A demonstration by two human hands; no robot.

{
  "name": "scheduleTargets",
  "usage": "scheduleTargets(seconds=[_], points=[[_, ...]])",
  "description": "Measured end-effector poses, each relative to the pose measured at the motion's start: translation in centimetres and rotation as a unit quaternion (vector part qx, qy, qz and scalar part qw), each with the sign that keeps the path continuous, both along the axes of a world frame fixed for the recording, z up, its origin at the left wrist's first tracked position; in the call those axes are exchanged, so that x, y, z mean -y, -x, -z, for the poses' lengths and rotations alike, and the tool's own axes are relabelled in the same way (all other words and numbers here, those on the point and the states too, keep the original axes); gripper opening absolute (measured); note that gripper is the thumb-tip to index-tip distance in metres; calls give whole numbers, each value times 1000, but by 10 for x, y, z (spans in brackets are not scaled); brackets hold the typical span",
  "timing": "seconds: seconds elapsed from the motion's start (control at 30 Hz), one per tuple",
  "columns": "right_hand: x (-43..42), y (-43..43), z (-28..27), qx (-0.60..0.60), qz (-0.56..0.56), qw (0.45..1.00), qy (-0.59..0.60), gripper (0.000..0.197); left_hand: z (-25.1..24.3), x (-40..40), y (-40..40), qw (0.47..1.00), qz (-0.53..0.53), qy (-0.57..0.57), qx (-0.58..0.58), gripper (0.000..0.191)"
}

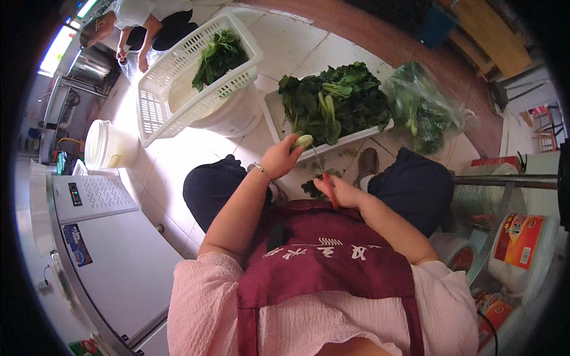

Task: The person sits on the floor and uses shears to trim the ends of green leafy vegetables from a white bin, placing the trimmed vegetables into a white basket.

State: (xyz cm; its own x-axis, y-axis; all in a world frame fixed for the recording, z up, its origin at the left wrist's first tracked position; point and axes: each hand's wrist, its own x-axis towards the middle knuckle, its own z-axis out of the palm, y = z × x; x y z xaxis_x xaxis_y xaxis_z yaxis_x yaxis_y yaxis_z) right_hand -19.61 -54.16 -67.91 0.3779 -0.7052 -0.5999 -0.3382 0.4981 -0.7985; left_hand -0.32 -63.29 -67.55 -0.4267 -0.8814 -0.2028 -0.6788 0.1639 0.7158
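My left hand (278,159) grips a pale green leafy vegetable (303,142) by its stem end, its cut-looking base facing right. In my right hand (345,192) is a small knife (329,189) with a red handle. Its thin blade points up and left, close to the vegetable's base; whether it touches cannot be told. Just beyond both hands, dark leafy greens (338,98) fill a white tray (274,113) on the tiled floor. Loose leaf scraps (314,189) lie on the floor below the hands, between my feet.
A white slotted basket (156,102) holding some greens (220,58) rests on a white bucket (231,118). Right of the tray lies a clear bag of greens (418,107). Another bucket (109,147) and a white appliance (116,258) stand left. A person (147,31) crouches behind the basket, handling a plastic bag.
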Motion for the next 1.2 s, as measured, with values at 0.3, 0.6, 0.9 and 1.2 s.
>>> scheduleTargets(seconds=[0.3, 0.6, 0.9, 1.2], points=[[8, 4, 14, 41, 0, 998, -43, 57, 4, -9, 17, 992, 90, -25, 79, 31], [1, 7, 51, 51, 52, 990, -118, 60, 41, -4, 28, 979, 135, -86, 124, 30], [-7, 8, 49, 18, 78, 988, -133, 69, 106, -5, 36, 931, 318, -79, 162, 33], [-3, 13, 73, -12, 62, 982, -175, 65, 129, 1, 45, 856, 461, -57, 229, 32]])
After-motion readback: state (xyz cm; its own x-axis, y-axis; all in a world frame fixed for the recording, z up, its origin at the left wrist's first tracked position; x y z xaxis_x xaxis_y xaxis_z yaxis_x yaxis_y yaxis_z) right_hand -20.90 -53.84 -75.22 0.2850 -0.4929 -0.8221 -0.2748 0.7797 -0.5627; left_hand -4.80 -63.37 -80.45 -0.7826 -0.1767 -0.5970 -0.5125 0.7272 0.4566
